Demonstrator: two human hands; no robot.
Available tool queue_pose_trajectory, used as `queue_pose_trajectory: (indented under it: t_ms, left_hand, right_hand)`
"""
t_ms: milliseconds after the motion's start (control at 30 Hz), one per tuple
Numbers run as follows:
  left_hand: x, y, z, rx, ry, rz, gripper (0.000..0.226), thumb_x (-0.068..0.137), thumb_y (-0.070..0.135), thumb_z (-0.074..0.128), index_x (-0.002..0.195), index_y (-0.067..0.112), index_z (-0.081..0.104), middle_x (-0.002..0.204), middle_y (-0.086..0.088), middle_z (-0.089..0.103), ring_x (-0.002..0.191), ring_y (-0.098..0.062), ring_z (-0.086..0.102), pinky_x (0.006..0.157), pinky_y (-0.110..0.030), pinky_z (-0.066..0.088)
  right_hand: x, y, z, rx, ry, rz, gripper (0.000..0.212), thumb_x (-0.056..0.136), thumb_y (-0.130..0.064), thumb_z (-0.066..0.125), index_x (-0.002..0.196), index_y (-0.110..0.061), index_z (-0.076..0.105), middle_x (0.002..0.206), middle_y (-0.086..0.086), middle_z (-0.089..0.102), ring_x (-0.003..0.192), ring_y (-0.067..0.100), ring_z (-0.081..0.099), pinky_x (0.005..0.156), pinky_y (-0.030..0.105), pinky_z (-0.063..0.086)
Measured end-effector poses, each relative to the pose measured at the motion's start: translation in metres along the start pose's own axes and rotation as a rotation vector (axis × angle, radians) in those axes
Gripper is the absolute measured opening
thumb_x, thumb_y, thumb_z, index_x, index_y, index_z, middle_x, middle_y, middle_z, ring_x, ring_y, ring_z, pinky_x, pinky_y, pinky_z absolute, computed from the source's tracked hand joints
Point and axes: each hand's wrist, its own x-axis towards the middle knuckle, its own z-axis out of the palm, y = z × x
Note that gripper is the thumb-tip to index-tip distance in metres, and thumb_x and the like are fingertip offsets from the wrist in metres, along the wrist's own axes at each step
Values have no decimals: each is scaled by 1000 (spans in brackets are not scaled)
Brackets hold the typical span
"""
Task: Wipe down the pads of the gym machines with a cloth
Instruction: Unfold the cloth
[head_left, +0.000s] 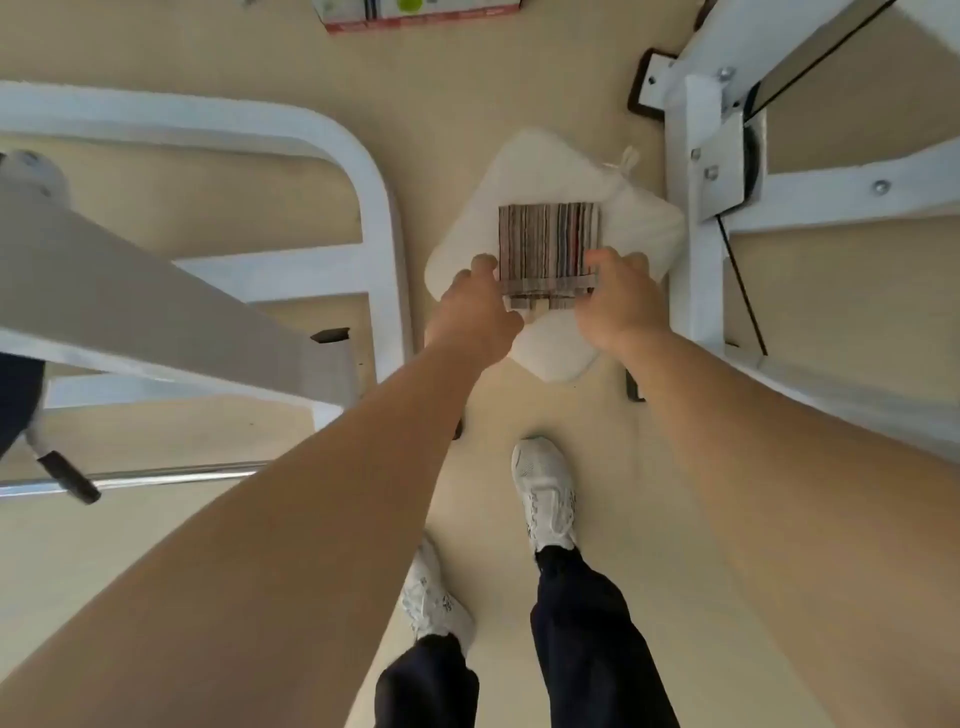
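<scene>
Gym floor (467, 93): left hand (479, 314) and right hand (618, 301) pinch a striped cloth (548, 239) atop a white pad (545, 161), which could slide under pressure.

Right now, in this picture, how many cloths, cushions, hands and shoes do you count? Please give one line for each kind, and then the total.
1 striped folded fabric cloth
1 white square soft cushion
2 hands: left hand and right hand, each gripping the cloth's near edge
2 white sports shoes
Total: 6
</scene>
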Motion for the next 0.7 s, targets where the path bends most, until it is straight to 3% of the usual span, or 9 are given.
queue_pose_trajectory:
  t_ms: [167, 333, 500, 600, 667, 700]
  left_hand:
    - [36, -5, 32, 51, 66, 81, 49, 90, 8, 56, 136, 19, 45, 125, -8, 46, 99, -30, 58, 84, -42, 54]
    - [40, -14, 32, -74, 130, 8, 35, 90, 0, 50, 118, 14, 65, 117, -7, 59, 99, -27, 60, 83, -34, 53]
    - [0, -9, 10, -265, 158, 2, 28, 93, 9, 53, 119, 13, 63, 112, -5, 64, 98, -21, 61, 78, -28, 51]
    - [-34, -10, -10, -277, 151, 16, 28, 96, 15, 49, 121, 14, 61, 108, -3, 65, 90, -18, 60, 66, -22, 45]
    - [-60, -10, -28, -267, 136, 12, 30, 97, 15, 45, 122, 16, 62, 109, -3, 66, 88, -18, 59, 63, -21, 43]
    - [-75, -9, -38, -266, 125, 0, 32, 97, 14, 43, 122, 16, 63, 109, -3, 65, 89, -19, 59, 67, -23, 45]
  right_hand:
    - [31, 11, 31, 18, 72, -1, 46, 95, -15, 57, 139, -24, 47, 135, 11, 41, 108, 31, 58, 88, 40, 52]
    - [35, 17, 31, 112, 136, -7, 30, 90, -9, 63, 116, -21, 66, 117, 6, 65, 103, 25, 62, 84, 35, 52]
    - [-1, 3, 17, 130, 171, -46, 24, 94, -10, 61, 114, -17, 73, 111, 6, 71, 99, 25, 66, 83, 29, 52]
    - [-34, -14, 4, 123, 172, -56, 27, 95, -8, 56, 113, -13, 74, 112, 8, 71, 99, 27, 66, 79, 25, 48]
    - [-59, -27, -7, 183, 125, -27, 25, 93, -7, 53, 99, -13, 76, 96, 4, 71, 84, 23, 65, 72, 26, 46]
    - [-74, -35, -14, 217, 89, -17, 25, 92, -7, 51, 81, -14, 72, 79, 1, 66, 70, 20, 58, 65, 27, 41]
